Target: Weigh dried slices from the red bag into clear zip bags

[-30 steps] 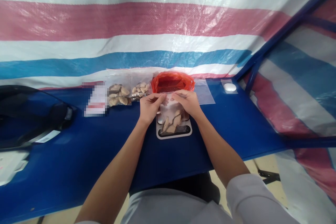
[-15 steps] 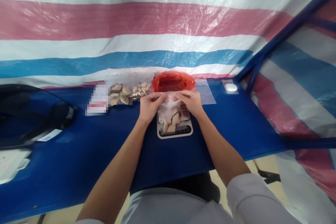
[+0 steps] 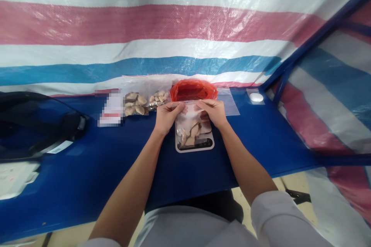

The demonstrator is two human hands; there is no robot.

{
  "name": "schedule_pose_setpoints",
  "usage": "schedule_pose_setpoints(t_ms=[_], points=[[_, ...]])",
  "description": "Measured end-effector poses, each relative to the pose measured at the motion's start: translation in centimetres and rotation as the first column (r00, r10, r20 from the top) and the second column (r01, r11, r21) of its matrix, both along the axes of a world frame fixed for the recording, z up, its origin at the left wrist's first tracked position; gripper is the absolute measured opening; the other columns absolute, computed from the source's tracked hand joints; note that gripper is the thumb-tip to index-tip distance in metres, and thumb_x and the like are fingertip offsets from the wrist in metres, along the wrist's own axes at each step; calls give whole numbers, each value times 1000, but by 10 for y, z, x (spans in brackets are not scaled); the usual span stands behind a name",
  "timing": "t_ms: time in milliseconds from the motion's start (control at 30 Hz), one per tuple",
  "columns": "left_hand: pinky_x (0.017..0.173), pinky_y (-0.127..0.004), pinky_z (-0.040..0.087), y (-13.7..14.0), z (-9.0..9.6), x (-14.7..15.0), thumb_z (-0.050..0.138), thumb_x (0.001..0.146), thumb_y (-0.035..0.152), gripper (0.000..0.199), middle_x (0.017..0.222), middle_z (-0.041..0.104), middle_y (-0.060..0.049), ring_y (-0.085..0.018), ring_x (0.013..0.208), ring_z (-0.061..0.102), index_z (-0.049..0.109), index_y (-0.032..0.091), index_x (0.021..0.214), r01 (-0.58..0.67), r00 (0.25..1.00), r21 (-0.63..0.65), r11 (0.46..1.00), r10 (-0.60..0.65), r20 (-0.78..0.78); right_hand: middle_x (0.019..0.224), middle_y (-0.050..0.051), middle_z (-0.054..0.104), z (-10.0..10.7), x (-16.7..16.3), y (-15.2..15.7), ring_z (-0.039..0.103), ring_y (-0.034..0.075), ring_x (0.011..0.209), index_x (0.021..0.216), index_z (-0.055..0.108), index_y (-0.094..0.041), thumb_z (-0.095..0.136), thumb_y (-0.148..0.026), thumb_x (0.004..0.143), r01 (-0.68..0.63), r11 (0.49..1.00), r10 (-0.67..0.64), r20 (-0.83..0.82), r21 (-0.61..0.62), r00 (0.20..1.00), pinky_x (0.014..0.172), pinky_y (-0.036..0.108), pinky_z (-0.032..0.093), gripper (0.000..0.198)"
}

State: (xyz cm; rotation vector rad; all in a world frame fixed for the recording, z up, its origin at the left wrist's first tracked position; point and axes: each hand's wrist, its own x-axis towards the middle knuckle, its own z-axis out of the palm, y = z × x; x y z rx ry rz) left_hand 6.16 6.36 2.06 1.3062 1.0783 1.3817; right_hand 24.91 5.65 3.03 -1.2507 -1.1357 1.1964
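Note:
Between both hands hangs a clear plastic bag (image 3: 188,119) with several pale, dark-edged slices (image 3: 193,134) in its lower part; they look like dried mushroom. My left hand (image 3: 168,115) pinches the bag's top edge on the left, thumb and fingers pressed together. The same edge is pinched on the right by my right hand (image 3: 213,112). Below and behind the bag lies a white kitchen scale (image 3: 195,149) with a black control strip, partly covered by it. Whether the bag touches the scale I cannot tell. Just beyond my hands stands an open red plastic bag (image 3: 193,88).
Two filled clear bags (image 3: 135,104) stand left of the red bag, beside a blurred-out packet (image 3: 110,110). A flat clear bag (image 3: 232,104) and a white oval object (image 3: 256,97) lie right. A black backpack-like item (image 3: 58,123) and white box (image 3: 17,177) occupy the blue table's left.
The view has shifted slightly, so the things on the table appear a little further right. Both hands keep their pinch on the bag's top edge.

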Motion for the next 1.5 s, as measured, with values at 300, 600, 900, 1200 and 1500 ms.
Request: schedule_pose_setpoints(t_ms=[300,600,900,1200,1500], points=[[67,-29,57,5,2,-11,86,65,49,33,70,75,-5,-17,65,67,80,18,73,76,988,-122,990,-58,144,77,4,78,-1,1,3,63,15,49,83,79,-20,78,-58,69,42,995,-44,25,94,999,39,24,50,41],[66,-28,56,4,16,-12,88,64,48,34,73,75,-4,-15,64,65,81,18,79,81,982,-92,992,-63,179,83,3,77,3,-2,3,74,20,73,92,76,-21,78,-59,71,-47,990,56,-60,131,997,55,27,59,44],[56,-21,49,5,44,-28,88,63,50,36,66,67,-1,-10,58,57,76,16,69,3,966,-74,997,16,259,89,3,77,9,-21,5,73,17,78,99,76,-21,83,-41,67,-232,960,228,45,157,973,73,29,60,38],[72,-30,58,18,65,-82,68,80,55,39,79,74,-4,-18,71,68,75,16,84,-189,967,20,982,190,-172,81,3,74,27,-61,38,71,17,73,92,74,-18,80,-45,74,-271,941,292,-82,203,953,65,30,60,32],[101,-46,52,29,47,-152,44,96,45,44,115,74,-16,-31,110,68,73,14,107,84,495,492,867,392,-776,87,2,76,32,-102,91,72,16,82,86,74,-21,74,-30,78,-225,934,230,16,277,973,76,28,59,12]])
